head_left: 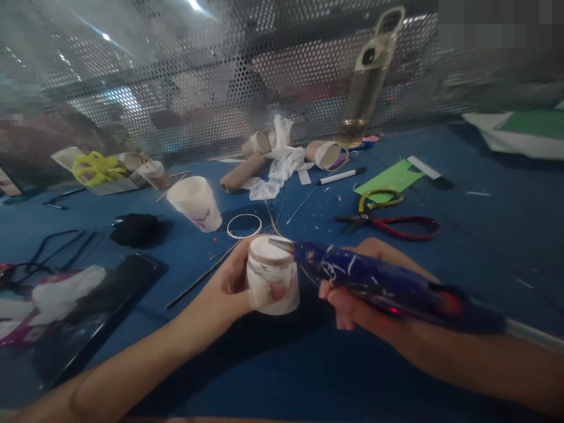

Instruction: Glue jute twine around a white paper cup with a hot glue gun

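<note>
The left hand (235, 282) clasps a white, brown-banded paper cup (287, 283), the right hand (352, 306) a blue plastic glue gun (379, 281); red-and-yellow-handled metal cutters (363, 217) lie at the cup's two o'clock.

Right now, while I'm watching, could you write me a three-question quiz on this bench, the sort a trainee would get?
1. True or false: the left hand holds a white cup with a brown band near its top.

2. What does the right hand hold?
a) a pen
b) a blue glue gun
c) yellow scissors

3. Fill the gap: the cutting pliers on the table have one yellow handle and one ____ handle.

Key: 1 true; 2 b; 3 red.
</note>
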The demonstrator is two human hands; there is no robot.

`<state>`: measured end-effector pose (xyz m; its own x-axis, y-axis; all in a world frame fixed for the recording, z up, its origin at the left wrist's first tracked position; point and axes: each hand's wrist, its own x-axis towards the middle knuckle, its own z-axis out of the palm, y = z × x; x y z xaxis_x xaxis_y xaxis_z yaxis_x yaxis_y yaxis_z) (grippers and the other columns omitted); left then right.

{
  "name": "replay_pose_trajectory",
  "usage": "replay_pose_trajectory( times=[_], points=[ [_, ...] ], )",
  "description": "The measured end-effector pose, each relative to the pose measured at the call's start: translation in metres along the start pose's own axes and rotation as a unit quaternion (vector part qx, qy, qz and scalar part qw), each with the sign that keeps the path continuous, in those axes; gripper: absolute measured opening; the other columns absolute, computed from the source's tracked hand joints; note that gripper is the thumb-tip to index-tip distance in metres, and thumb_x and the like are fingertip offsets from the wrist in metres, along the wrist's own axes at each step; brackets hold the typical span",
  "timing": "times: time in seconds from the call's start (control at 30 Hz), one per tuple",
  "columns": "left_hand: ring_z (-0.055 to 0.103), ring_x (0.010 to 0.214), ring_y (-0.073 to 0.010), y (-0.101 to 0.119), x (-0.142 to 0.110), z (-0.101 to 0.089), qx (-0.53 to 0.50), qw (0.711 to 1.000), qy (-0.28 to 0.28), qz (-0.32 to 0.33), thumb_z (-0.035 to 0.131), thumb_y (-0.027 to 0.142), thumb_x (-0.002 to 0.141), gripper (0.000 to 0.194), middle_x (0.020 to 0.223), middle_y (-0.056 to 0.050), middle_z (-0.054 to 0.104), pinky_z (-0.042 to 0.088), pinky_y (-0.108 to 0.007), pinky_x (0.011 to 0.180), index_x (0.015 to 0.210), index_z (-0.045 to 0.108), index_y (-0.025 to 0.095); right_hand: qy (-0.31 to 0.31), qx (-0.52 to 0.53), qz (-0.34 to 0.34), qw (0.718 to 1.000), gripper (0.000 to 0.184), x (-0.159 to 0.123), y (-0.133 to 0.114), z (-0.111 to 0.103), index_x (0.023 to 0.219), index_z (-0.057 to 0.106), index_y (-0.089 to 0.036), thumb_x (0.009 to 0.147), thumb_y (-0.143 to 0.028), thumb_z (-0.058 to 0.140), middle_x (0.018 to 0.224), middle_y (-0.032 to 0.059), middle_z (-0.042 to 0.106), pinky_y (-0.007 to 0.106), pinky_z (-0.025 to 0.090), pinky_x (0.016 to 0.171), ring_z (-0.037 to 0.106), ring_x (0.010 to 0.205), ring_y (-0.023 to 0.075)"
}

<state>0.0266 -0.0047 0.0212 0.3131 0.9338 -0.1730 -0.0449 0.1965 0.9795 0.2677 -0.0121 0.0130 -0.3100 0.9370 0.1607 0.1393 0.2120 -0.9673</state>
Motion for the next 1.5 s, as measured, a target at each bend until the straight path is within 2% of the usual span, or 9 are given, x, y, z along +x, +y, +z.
replay_pose_trajectory(
  times=[0.1,0.17,0.37,0.6,0.83,1.07,1.17,1.33,1.5],
  points=[
    [0.069,0.118,-0.0294,-0.002,0.0,-0.003,-0.003,1.0,-0.003,0.004,0.093,0.031,0.077,0.061,0.128,-0.008,0.075,0.053,-0.041,0.103,0.131,0.066,0.026,-0.009,-0.036,-0.081,0.996,0.015,-0.009,0.003,-0.002,0.089,0.064,-0.032,0.091,-0.029,0.078,0.081,-0.0024,0.072,0.031,0.057,0.059,0.069,0.066,0.0164],
    [0.07,0.116,-0.0289,-0.005,0.001,-0.006,-0.004,1.0,-0.026,0.013,0.094,0.032,0.076,0.059,0.125,-0.007,0.076,0.055,-0.041,0.102,0.128,0.066,0.026,-0.021,-0.027,-0.12,0.992,0.021,-0.013,0.004,-0.002,0.095,0.067,-0.034,0.087,-0.019,0.079,0.092,-0.002,0.075,0.031,0.058,0.066,0.072,0.076,0.0175],
    [0.072,0.118,-0.0311,-0.009,0.001,-0.01,-0.018,0.999,-0.038,0.033,0.093,0.035,0.078,0.059,0.126,-0.009,0.078,0.057,-0.041,0.101,0.129,0.067,0.025,-0.045,0.009,-0.15,0.988,0.032,-0.013,0.005,-0.001,0.099,0.068,-0.036,0.085,-0.009,0.075,0.098,-0.004,0.074,0.032,0.059,0.077,0.075,0.09,0.0185],
    [0.075,0.11,-0.0303,-0.001,-0.001,0.0,-0.154,0.986,-0.055,-0.021,0.081,0.044,0.085,0.056,0.123,-0.012,0.079,0.058,-0.038,0.092,0.133,0.069,0.019,0.058,-0.129,-0.208,0.968,0.022,-0.01,-0.003,0.0,0.087,0.061,-0.031,0.085,-0.016,0.077,0.103,0.0008,0.069,0.034,0.058,0.078,0.07,0.088,0.0191],
    [0.075,0.084,-0.0203,0.003,-0.002,-0.003,-0.157,0.984,-0.078,-0.037,0.093,0.046,0.075,0.06,0.098,-0.008,0.079,0.059,-0.034,0.084,0.122,0.069,0.018,0.096,-0.175,-0.215,0.956,0.014,-0.003,-0.006,-0.006,0.089,0.061,-0.033,0.091,-0.025,0.072,0.1,0.0024,0.066,0.04,0.06,0.079,0.068,0.086,0.0227],
    [0.07,0.103,-0.0236,0.0,-0.008,-0.008,-0.105,0.992,-0.07,-0.027,0.094,0.037,0.075,0.062,0.112,-0.006,0.078,0.054,-0.035,0.09,0.13,0.069,0.026,0.073,-0.147,-0.051,0.985,0.022,0.002,0.012,-0.024,0.091,0.054,-0.035,0.098,-0.046,0.072,0.064,-0.0072,0.057,0.036,0.049,0.062,0.059,0.059,0.0178],
    [0.069,0.104,-0.0256,-0.002,-0.007,-0.011,-0.078,0.995,-0.058,-0.018,0.092,0.04,0.077,0.063,0.117,-0.007,0.077,0.052,-0.037,0.091,0.133,0.068,0.027,0.066,-0.144,-0.08,0.984,0.019,0.001,0.005,-0.024,0.09,0.058,-0.036,0.097,-0.044,0.074,0.066,-0.0059,0.058,0.035,0.05,0.06,0.059,0.06,0.0177],
    [0.068,0.114,-0.0309,-0.004,-0.007,-0.014,-0.065,0.994,-0.082,0.018,0.088,0.049,0.078,0.069,0.125,-0.01,0.075,0.052,-0.038,0.093,0.138,0.066,0.025,0.009,-0.096,-0.163,0.982,0.017,-0.005,-0.004,-0.019,0.087,0.06,-0.032,0.095,-0.021,0.07,0.076,-0.0029,0.062,0.032,0.047,0.056,0.059,0.062,0.0152],
    [0.068,0.121,-0.0344,-0.007,-0.009,-0.016,-0.072,0.99,-0.115,0.036,0.085,0.051,0.081,0.07,0.134,-0.013,0.073,0.051,-0.044,0.102,0.141,0.063,0.023,0.008,-0.071,-0.174,0.982,0.018,-0.004,0.005,-0.019,0.085,0.058,-0.03,0.096,-0.02,0.068,0.074,-0.0036,0.056,0.032,0.041,0.052,0.052,0.059,0.0142]
  ],
)
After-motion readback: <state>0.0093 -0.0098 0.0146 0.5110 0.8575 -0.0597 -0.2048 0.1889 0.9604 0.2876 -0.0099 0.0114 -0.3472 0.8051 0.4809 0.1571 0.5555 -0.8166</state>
